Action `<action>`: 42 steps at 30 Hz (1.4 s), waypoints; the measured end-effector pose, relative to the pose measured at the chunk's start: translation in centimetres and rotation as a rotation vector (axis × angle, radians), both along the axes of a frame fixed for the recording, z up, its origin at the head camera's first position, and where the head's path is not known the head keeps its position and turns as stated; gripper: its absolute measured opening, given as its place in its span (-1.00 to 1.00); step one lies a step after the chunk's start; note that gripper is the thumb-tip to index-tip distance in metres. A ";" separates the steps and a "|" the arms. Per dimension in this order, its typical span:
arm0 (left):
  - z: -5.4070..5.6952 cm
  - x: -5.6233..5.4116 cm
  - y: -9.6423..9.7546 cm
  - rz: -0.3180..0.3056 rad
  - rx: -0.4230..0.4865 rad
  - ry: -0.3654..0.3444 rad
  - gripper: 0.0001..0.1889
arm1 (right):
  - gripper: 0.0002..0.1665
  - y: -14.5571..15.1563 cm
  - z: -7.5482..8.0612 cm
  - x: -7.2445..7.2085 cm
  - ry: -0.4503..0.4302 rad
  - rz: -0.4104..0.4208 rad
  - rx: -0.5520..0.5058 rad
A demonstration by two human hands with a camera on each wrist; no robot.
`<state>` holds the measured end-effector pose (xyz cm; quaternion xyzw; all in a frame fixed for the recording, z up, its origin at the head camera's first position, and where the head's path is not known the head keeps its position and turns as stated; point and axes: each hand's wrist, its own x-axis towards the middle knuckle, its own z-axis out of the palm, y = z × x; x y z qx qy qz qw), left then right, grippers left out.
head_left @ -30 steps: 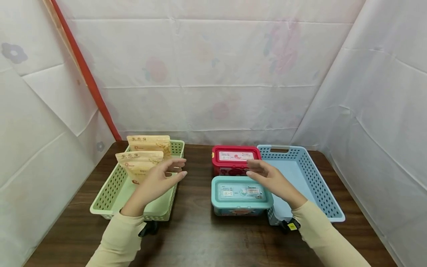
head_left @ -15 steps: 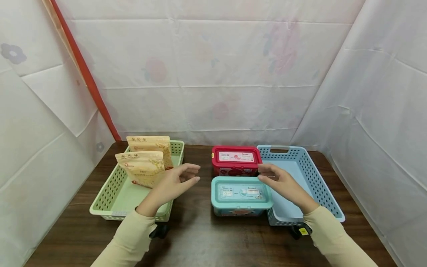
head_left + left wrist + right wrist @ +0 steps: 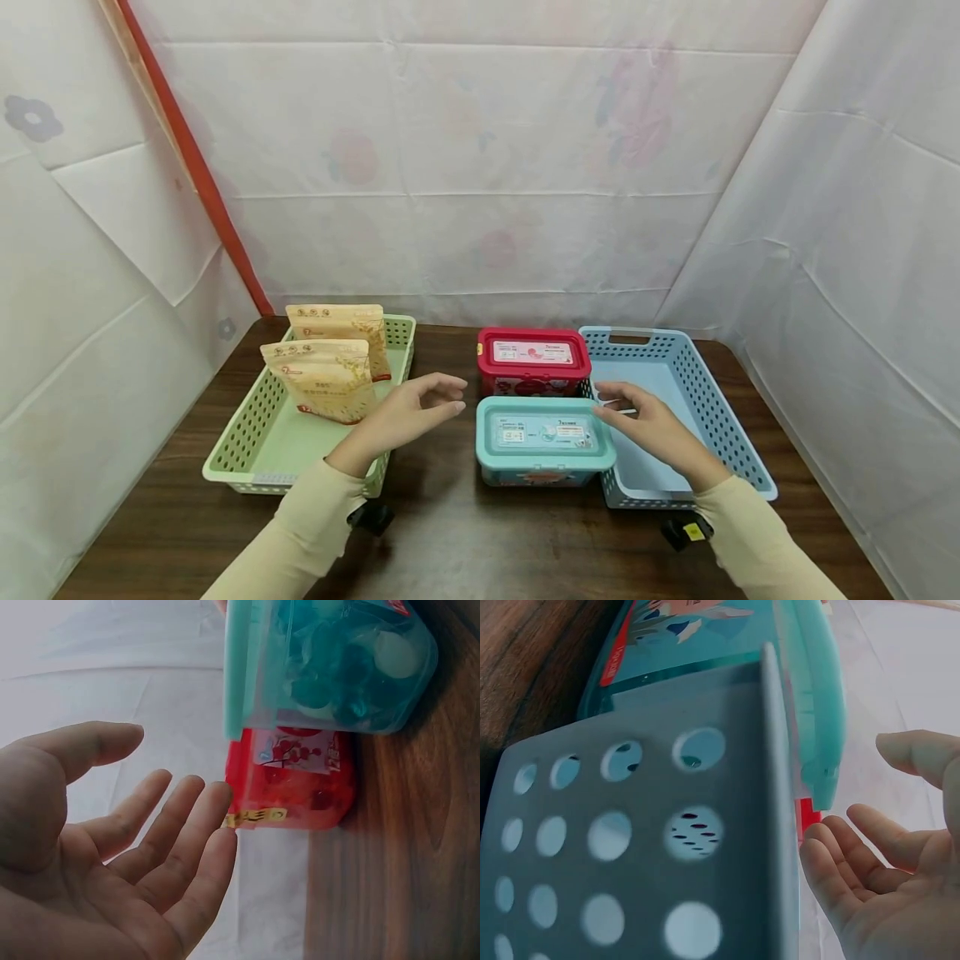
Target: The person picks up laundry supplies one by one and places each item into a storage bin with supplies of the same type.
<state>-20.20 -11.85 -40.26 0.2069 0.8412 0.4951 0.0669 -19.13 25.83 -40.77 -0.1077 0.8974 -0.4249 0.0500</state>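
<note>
My left hand (image 3: 401, 417) hovers between the green basket and the two lidded tubs, fingers loosely bent and holding nothing. In the left wrist view its palm faces the teal tub (image 3: 337, 667) and the red tub (image 3: 292, 784), apart from both. My right hand (image 3: 656, 425) hangs above the left side of the blue basket (image 3: 690, 375), beside the right end of the teal tub (image 3: 546, 458). Nothing lies between its fingers, and whether they touch the lid is unclear. Behind the teal tub stands the red tub (image 3: 534, 354).
On the left, a green basket (image 3: 240, 433) bears two upright cream pouches, a front one (image 3: 322, 379) and a back one (image 3: 337, 321). All stand on a dark wooden table (image 3: 480, 542). White patterned sheets (image 3: 465, 167) enclose the back and sides.
Both hands have moved to the right and slightly nearer the wearer. My left hand has come away from in front of the cream pouches. Tubs, baskets and pouches stay in place.
</note>
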 end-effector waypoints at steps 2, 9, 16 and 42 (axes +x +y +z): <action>-0.3 -0.2 0.0 -0.003 0.002 -0.019 -0.62 | -0.29 0.1 -0.1 0.1 -0.004 -0.008 0.007; -1.1 -0.4 0.4 0.003 0.013 -0.103 -0.57 | -0.29 0.8 -0.5 0.3 -0.038 -0.008 0.004; -2.0 -0.4 1.1 -0.034 0.085 -0.240 -0.50 | -0.28 1.2 -0.7 0.5 -0.130 0.009 -0.106; -2.8 0.2 2.6 -0.065 0.212 -0.307 -0.43 | -0.32 1.3 -0.9 0.2 -0.181 0.035 -0.132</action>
